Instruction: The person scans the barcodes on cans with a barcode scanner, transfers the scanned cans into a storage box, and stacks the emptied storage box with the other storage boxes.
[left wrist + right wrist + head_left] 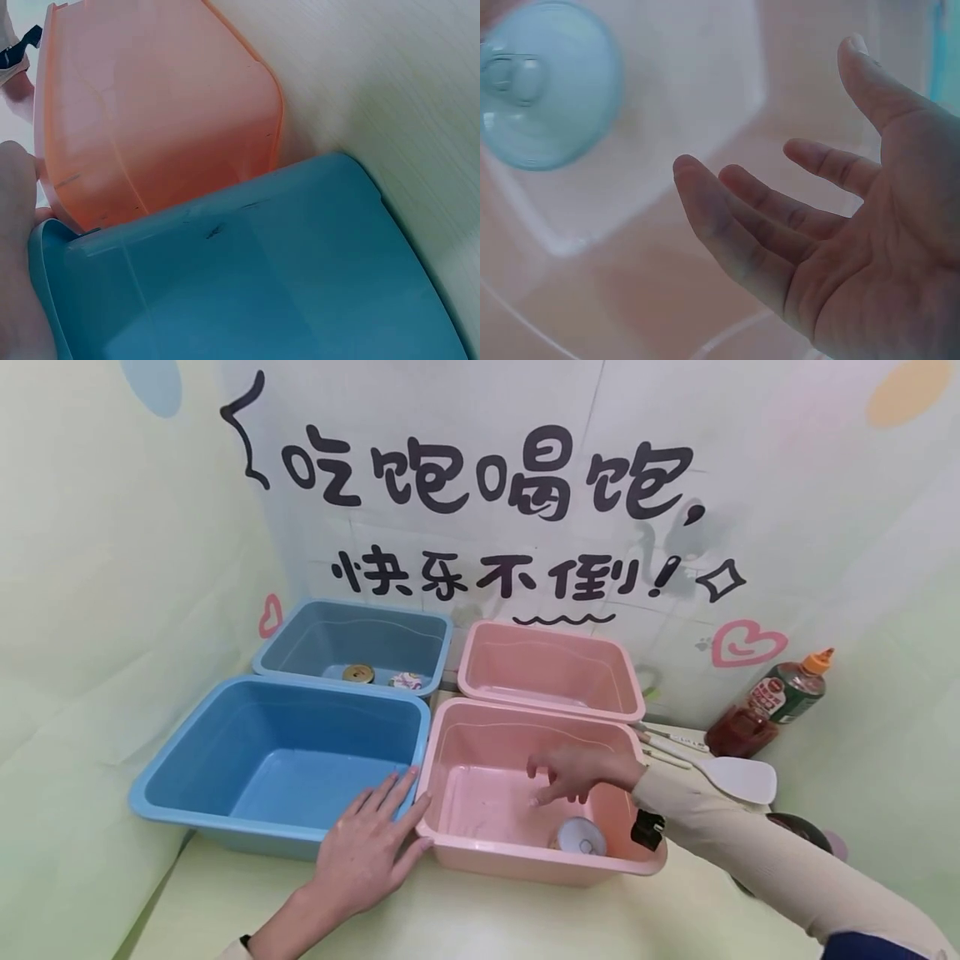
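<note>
My left hand (367, 852) rests with outstretched fingers where the rims of the large blue basin (195, 818) and the front pink basin (517, 852) meet. Inside that pink basin stands a can (581, 837) with a pull-tab lid, near its front right corner. My right hand (573, 774) hangs over the same basin, fingers loosely bent and holding nothing. The right wrist view puts the can's lid (551, 86) apart from the fingertips. Seen from the left wrist, the sides of the pink basin (157, 112) and blue basin (225, 285) touch.
Behind are a smaller blue basin (262, 656), holding a gold-topped can (358, 673) and a patterned item (406, 681), and a smaller pink basin (551, 664). To the right lie a white spatula (742, 779) and a sauce bottle (772, 706). A dark round object (801, 831) sits partly behind my right arm.
</note>
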`<action>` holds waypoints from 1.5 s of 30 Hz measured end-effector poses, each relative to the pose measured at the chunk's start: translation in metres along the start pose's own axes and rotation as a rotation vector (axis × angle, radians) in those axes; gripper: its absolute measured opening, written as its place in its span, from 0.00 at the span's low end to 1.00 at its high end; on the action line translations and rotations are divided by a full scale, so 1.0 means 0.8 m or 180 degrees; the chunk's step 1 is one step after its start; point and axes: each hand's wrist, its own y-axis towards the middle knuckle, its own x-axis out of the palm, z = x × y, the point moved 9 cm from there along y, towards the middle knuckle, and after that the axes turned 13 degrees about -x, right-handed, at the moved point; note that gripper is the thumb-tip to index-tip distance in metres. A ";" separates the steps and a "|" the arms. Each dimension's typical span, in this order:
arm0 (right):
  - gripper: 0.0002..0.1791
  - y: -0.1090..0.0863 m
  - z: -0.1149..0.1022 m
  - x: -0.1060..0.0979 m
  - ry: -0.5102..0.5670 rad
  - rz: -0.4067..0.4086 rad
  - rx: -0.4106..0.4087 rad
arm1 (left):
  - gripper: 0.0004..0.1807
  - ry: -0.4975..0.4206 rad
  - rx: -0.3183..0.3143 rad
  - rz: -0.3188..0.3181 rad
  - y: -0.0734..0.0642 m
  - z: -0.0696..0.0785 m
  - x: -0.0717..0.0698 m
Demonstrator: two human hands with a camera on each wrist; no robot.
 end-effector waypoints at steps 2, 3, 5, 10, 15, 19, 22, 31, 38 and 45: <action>0.19 0.004 0.006 0.009 -0.0263 -0.0151 0.0145 | 0.32 0.0002 0.0001 0.0025 0.000 -0.001 0.000; 0.18 0.005 0.009 0.014 -0.0352 -0.0226 0.0215 | 0.32 0.0001 0.0001 0.0038 0.000 -0.001 0.000; 0.18 0.007 0.014 0.023 -0.0459 -0.0357 0.0352 | 0.31 -0.0004 0.0007 0.0070 0.000 -0.002 -0.001; 0.20 0.015 0.024 0.045 -0.0259 -0.0590 0.0576 | 0.31 -0.0030 0.0022 0.0134 0.000 -0.002 -0.004; 0.21 0.021 0.032 0.056 -0.0181 -0.0685 0.0703 | 0.32 -0.0006 0.0021 0.0120 0.001 -0.002 -0.003; 0.19 0.021 0.040 0.057 -0.0178 -0.0677 0.0763 | 0.31 -0.0023 0.0022 0.0117 0.002 -0.002 -0.004; 0.19 0.018 0.046 0.056 -0.0168 -0.0643 0.0833 | 0.32 -0.0022 0.0036 0.0109 0.003 -0.001 -0.005; 0.10 -0.004 0.044 0.061 0.0170 -0.0591 0.0971 | 0.32 -0.0032 0.0035 0.0092 0.004 -0.001 -0.005; 0.10 -0.019 0.038 0.066 0.0536 -0.0494 0.1141 | 0.31 -0.0039 0.0027 0.0031 0.001 0.000 -0.002; 0.14 -0.013 0.034 0.074 0.0407 -0.0623 0.0973 | 0.31 -0.0058 0.0030 0.0067 0.001 0.000 -0.002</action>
